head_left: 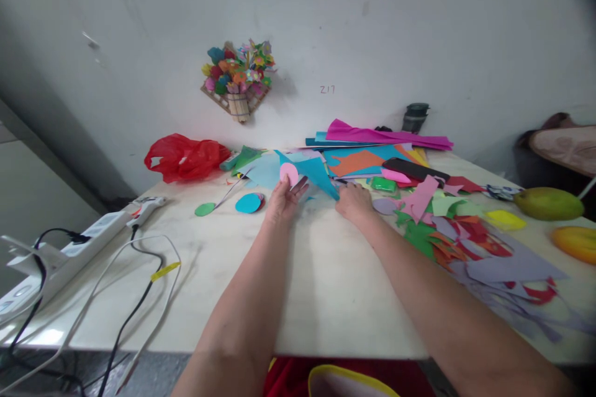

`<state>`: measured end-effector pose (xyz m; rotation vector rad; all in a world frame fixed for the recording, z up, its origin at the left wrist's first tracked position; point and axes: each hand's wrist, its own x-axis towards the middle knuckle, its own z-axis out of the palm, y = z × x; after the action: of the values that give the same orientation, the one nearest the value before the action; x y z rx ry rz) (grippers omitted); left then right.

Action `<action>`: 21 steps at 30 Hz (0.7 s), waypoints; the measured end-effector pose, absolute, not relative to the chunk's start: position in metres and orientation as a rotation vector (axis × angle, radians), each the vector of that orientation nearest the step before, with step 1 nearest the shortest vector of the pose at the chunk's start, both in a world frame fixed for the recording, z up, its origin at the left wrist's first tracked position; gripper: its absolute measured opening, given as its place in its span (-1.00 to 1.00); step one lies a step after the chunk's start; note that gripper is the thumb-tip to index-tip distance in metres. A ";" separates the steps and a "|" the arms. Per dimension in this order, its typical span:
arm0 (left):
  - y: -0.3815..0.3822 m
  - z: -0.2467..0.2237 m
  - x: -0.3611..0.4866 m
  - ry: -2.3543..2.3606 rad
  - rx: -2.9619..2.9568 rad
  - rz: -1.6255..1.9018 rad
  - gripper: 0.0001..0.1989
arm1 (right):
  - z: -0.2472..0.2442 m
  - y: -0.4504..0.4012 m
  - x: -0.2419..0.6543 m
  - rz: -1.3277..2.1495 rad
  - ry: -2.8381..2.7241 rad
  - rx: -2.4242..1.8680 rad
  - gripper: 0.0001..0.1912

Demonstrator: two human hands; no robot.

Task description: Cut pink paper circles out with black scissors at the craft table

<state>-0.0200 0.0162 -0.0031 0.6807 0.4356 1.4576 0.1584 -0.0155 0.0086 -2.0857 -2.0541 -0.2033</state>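
Note:
A small pink paper circle is pinched between the thumb and fingers of my left hand, just above the table. My right hand is closed on the lower tip of a blue paper piece, whose other end reaches behind the pink circle. Left of my hands lies a blue paper circle on top of other round pieces. Further left is a green paper circle with a thin stick running up from it. Pale blue paper lies behind my left hand.
Coloured paper scraps cover the table's right side, beside a mango. A black phone lies before stacked paper sheets. At the left are a red plastic bag, a white power strip and loose cables.

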 end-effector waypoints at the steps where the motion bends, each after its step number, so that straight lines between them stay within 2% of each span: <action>1: 0.017 -0.004 -0.020 0.411 0.680 1.457 -0.74 | 0.010 -0.016 0.160 -0.227 -2.047 -2.077 -0.60; 9: 0.007 0.002 -0.019 0.276 0.711 1.393 -0.80 | 0.024 -0.026 0.145 -0.089 -2.161 -1.864 -0.48; 18: -0.003 0.004 -0.018 0.239 0.752 1.355 -0.93 | 0.028 -0.017 0.145 0.222 -1.826 -1.854 -0.61; 21: -0.003 0.004 -0.018 0.216 0.769 1.350 -0.90 | 0.029 -0.017 0.147 0.164 -1.741 -1.817 -0.59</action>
<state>-0.0179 -0.0033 0.0045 0.7691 0.2158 1.3498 0.1466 -0.0174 0.0294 -1.8174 -1.7411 0.1639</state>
